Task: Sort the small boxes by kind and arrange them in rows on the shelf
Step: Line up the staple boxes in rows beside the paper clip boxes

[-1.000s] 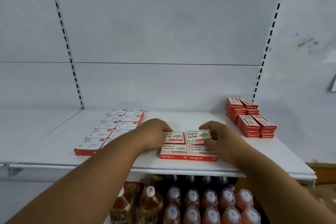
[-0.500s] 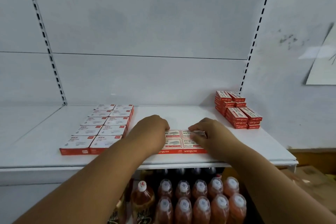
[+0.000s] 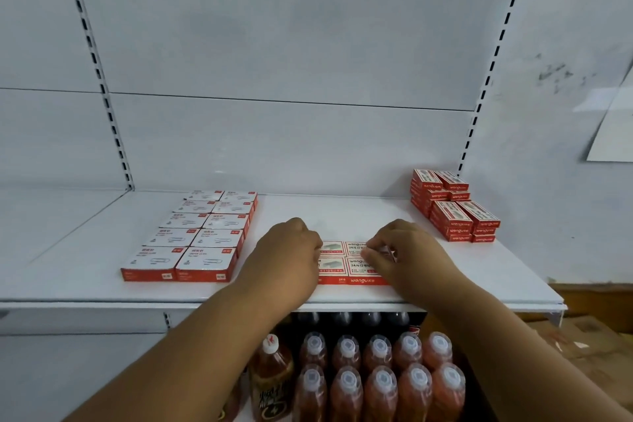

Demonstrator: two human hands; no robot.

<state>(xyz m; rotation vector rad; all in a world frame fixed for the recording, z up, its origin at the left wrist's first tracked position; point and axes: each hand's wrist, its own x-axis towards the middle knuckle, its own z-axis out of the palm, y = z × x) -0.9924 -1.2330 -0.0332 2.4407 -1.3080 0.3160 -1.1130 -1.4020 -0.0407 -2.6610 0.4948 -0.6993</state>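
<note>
Since a second ago the right hand (image 3: 407, 252) has set its staple box (image 3: 356, 248) flat – fingertips pinching its far corner. Left hand (image 3: 291, 250) curled, touching the block's left side near the shelf (image 3: 342, 212) front edge – second row started.

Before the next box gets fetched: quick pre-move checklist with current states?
1. Middle staple boxes flush in a two-by-two block near the front edge: ok.
2. Left hand free to reach: not ok, it rests on the block's left side.
3. Right hand free: not ok, fingers pinch the rear right box.
4. Paper-clip boxes on the left in tidy double rows: ok.
5. Stacked red boxes at the right rear not yet sorted: ok to fetch from, they stand apart from both hands.
6. Bare shelf behind the block for more rows: ok.
</note>
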